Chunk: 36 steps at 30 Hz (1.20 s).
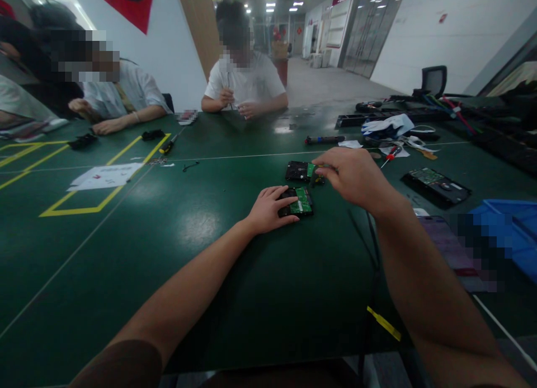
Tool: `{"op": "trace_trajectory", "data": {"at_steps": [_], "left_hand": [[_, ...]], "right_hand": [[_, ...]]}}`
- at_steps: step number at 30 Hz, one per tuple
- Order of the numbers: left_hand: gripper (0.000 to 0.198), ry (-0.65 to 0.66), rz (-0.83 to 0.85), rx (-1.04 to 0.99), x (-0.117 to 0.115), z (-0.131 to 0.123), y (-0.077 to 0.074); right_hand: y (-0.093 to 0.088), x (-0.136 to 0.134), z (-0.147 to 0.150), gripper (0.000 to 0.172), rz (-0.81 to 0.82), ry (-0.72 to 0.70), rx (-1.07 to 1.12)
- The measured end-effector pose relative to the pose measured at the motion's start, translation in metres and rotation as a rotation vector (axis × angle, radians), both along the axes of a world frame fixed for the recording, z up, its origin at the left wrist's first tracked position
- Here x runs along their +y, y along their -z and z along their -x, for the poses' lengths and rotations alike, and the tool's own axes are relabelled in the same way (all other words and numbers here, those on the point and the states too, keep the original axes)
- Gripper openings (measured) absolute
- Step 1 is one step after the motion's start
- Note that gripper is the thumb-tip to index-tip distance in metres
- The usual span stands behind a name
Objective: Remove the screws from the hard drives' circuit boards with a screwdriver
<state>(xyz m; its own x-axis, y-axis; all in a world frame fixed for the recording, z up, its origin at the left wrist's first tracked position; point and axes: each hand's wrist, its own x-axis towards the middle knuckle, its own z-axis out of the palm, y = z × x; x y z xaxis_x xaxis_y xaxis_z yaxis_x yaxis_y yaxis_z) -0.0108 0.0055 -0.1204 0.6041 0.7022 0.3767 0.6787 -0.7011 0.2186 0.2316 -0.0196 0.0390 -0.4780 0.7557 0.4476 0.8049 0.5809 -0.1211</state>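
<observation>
My left hand rests across a black hard drive with a green circuit board, its thumb along the near side and its fingers over the top and far side. Just beyond it lies a second hard drive, also with a green board. Over that drive's right end, my right hand is closed in a pinch on a small dark thing with a touch of yellow near it. The fingers hide most of this thing, so its kind is unclear.
To the right lie another hard drive, a red screwdriver, gloves and a blue crate. A dark pen-like tool lies farther back. A yellow-black screwdriver and paper are left. Two people sit opposite.
</observation>
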Motion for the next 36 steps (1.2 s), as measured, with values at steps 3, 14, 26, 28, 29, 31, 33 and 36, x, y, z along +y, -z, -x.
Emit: {"op": "trace_trajectory", "data": {"at_steps": [3,14,26,28,29,31,33,36], "left_hand": [[0.064,-0.001,-0.004,-0.002,0.0009,-0.0001,0.0018],[0.064,0.007,-0.008,0.010,-0.0005,0.0006,0.0005],[0.063,0.003,0.008,0.005,-0.0007,0.0001,0.0009],[0.063,0.001,0.005,0.001,-0.0008,0.0000,0.0008],[0.063,-0.001,0.003,-0.001,-0.0008,0.0000,0.0007],[0.063,-0.001,0.005,-0.001,-0.0008,0.0001,0.0005],[0.064,0.002,0.013,0.005,-0.0006,0.0002,0.0005],[0.064,0.001,0.015,0.005,0.0000,0.0005,0.0011]], "right_hand": [[0.0006,-0.0005,-0.0003,0.028,0.001,-0.018,0.012],[0.0002,-0.0007,0.0042,0.018,0.015,0.075,0.017],[-0.0009,-0.0042,0.0066,0.021,0.003,0.122,-0.020],[-0.0014,-0.0038,0.0062,0.018,0.013,0.110,-0.022],[-0.0014,-0.0035,0.0057,0.017,0.014,0.105,-0.017],[-0.0009,-0.0026,0.0042,0.017,0.014,0.101,-0.004],[0.0000,-0.0016,0.0027,0.018,0.017,0.091,0.006],[0.0006,-0.0010,0.0012,0.021,0.027,0.056,0.016]]}}
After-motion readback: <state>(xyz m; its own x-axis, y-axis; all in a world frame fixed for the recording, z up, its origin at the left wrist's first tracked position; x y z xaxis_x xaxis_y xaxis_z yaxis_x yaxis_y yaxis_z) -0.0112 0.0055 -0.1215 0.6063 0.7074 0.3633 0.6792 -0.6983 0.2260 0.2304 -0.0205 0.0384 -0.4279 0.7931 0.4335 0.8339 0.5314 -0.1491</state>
